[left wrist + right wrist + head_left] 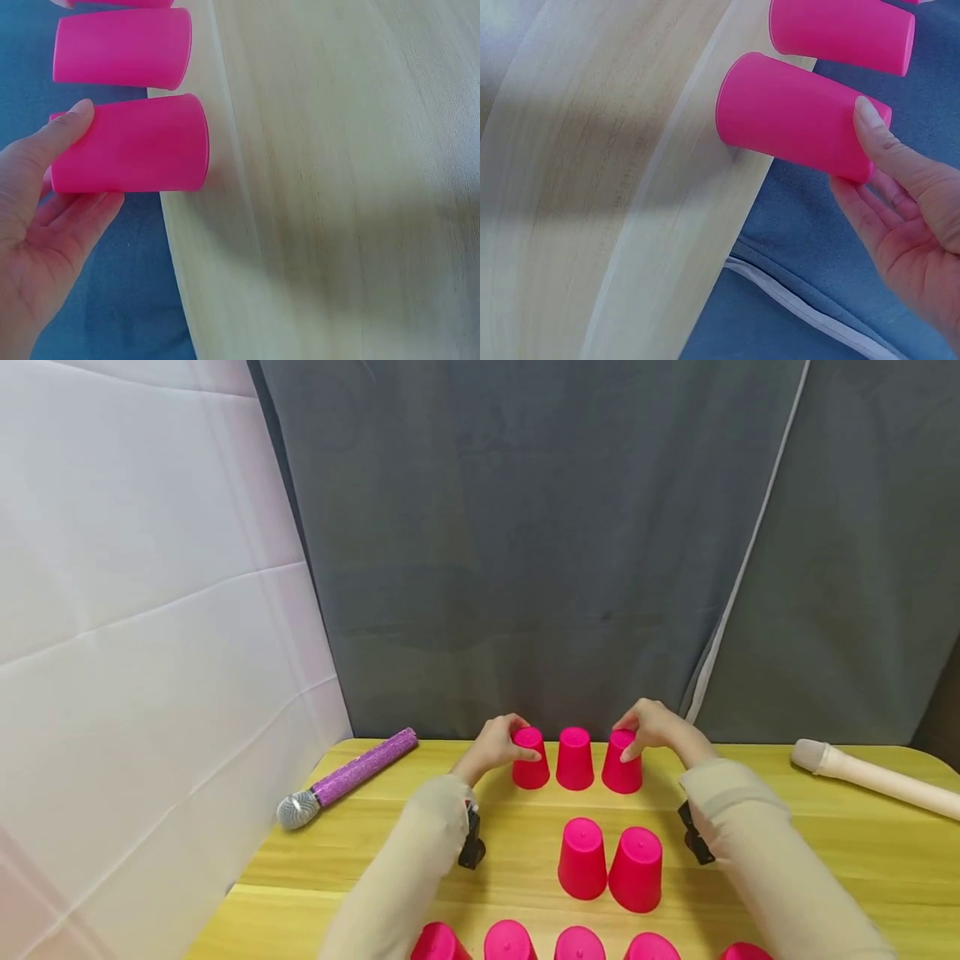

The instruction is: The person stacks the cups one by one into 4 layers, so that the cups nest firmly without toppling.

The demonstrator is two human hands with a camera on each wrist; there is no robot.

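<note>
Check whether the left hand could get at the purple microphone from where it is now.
Probably yes. The left hand grips the far-left cup, and the purple microphone lies further left on the table with bare wood between; it would need to let go of the cup first.

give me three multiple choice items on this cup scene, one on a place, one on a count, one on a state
1. Where does the purple microphone lie?
A. on the table's left side
B. between the two hands
C. on top of a cup

2. How many pink cups stand in the far row?
A. two
B. three
C. five

3. How do the cups stand?
A. on their sides
B. mouth up
C. upside down, mouth on the table

Answers:
1. A, it lies on the wooden table left of the left hand.
2. B, the left cup, middle cup and right cup, the last held by the right hand.
3. C, closed bases face up, wide rims on the wood.
</note>
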